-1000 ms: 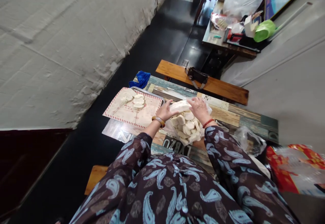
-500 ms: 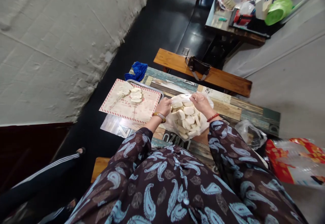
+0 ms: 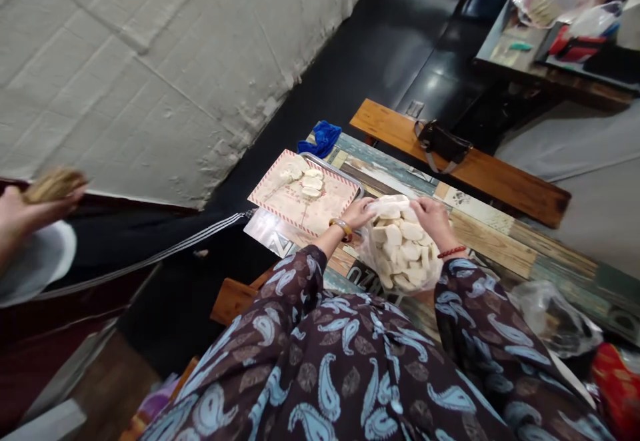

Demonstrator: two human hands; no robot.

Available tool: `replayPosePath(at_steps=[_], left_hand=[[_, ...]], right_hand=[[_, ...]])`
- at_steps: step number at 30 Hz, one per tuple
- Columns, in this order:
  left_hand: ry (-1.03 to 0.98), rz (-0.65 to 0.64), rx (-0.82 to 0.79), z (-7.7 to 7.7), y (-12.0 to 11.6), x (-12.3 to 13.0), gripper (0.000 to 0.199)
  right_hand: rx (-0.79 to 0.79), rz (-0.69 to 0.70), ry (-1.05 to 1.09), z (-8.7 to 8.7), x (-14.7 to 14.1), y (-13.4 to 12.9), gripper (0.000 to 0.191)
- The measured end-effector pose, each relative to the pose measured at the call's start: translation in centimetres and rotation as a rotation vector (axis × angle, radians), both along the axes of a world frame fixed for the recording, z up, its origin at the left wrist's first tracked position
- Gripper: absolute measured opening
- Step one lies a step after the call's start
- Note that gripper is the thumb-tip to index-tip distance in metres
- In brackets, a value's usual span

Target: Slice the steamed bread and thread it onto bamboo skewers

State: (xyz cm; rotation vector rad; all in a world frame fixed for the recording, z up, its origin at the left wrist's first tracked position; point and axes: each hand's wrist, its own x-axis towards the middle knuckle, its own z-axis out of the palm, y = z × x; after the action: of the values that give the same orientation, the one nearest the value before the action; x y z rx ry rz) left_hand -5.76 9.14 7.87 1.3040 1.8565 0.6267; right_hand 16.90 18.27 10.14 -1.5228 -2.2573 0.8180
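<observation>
1. Our left hand (image 3: 358, 213) and right hand (image 3: 434, 220) each pinch the rim of the plastic bag (image 3: 393, 202), fingers closed, with the film stretched between them.
2. The bag seems to rest on the tabletop (image 3: 490, 238), well filled with pale slices (image 3: 403, 244).
3. We judge that pulling hard on the thin film could tear it, and losing one side of the rim could let slices spill beside the bag.
4. To the bag's left, a few pale pieces (image 3: 313, 183) lie on a sheet of paper (image 3: 330, 208) over a metal tray (image 3: 361, 191). The paper overhangs the tray, so a sleeve catching it might drag the pieces off.
5. The paper carries red printing, too small for us to read.
6. Left of the bag, we read a large "Z" on the tabletop; letters just beside the bag are partly covered.
</observation>
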Motion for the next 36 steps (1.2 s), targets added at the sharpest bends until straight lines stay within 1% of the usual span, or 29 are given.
replayPosePath(at_steps=[1,2,3,5,7,8,10,11,12,15,17,19,24,26,28,30,32,34,35,36], left_hand=[[0.032,0.016,-0.008,0.0,-1.0,-0.8,0.038],[0.075,0.045,-0.022,0.0,-2.1,-1.8,0.038],[0.129,0.086,-0.042,0.0,-3.3,-3.1,0.033],[0.257,0.183,-0.105,0.0,-5.9,-6.1,0.021],[0.371,0.254,-0.191,-0.2,-8.3,-9.1,0.019],[0.417,0.277,-0.232,-0.5,-9.2,-10.2,0.019],[0.488,0.29,-0.298,-1.2,-10.5,-11.8,0.021],[0.511,0.279,-0.321,-1.7,-10.8,-12.2,0.023],[0.526,0.257,-0.337,-2.1,-11.0,-12.4,0.024],[0.537,0.161,-0.364,-3.3,-10.9,-12.5,0.019],[0.531,0.099,-0.373,-3.7,-10.8,-12.8,0.018],[0.528,0.056,-0.376,-3.8,-11.0,-13.5,0.022],[0.513,-0.006,-0.375,-4.0,-11.2,-16.2,0.028],[0.5,-0.022,-0.378,-4.1,-11.1,-17.3,0.027],[0.494,-0.025,-0.382,-3.7,-11.0,-18.1,0.026],[0.489,-0.029,-0.374,-2.8,-11.4,-19.0,0.029],[0.477,-0.05,-0.343,-1.0,-12.7,-20.0,0.037],[0.464,-0.076,-0.272,1.3,-14.9,-21.6,0.047],[0.471,-0.072,-0.182,2.4,-16.2,-22.6,0.051],[0.502,-0.028,-0.117,3.4,-17.6,-23.8,0.055]], right_hand=[[-0.005,-0.003,0.003,0.2,0.1,-0.2,0.034],[0.002,-0.007,0.008,0.6,0.3,-0.5,0.033],[0.029,-0.015,0.018,1.1,0.4,-0.8,0.032],[0.141,-0.052,0.061,2.5,0.3,-1.7,0.035],[0.27,-0.11,0.136,4.1,-0.5,-3.3,0.038],[0.301,-0.136,0.179,4.7,-1.2,-4.4,0.038],[0.265,-0.152,0.255,5.5,-3.4,-7.0,0.038],[0.215,-0.14,0.289,5.6,-4.7,-8.4,0.037],[0.147,-0.098,0.309,5.4,-6.2,-9.8,0.037],[-0.053,0.076,0.339,3.8,-10.6,-13.3,0.035],[-0.154,0.172,0.338,2.3,-13.3,-14.8,0.035],[-0.21,0.224,0.309,0.8,-15.6,-15.8,0.034],[-0.285,0.232,0.188,-3.3,-20.0,-16.9,0.027],[-0.314,0.216,0.137,-4.9,-21.0,-17.1,0.026],[-0.345,0.197,0.1,-6.1,-21.4,-17.1,0.026],[-0.381,0.186,0.086,-6.9,-21.5,-17.2,0.028],[-0.428,0.192,0.097,-7.2,-21.5,-17.4,0.03],[-0.494,0.223,0.131,-7.2,-21.9,-17.8,0.034],[-0.534,0.25,0.153,-7.1,-22.4,-18.2,0.035],[-0.577,0.283,0.177,-7.0,-23.0,-18.8,0.036]])
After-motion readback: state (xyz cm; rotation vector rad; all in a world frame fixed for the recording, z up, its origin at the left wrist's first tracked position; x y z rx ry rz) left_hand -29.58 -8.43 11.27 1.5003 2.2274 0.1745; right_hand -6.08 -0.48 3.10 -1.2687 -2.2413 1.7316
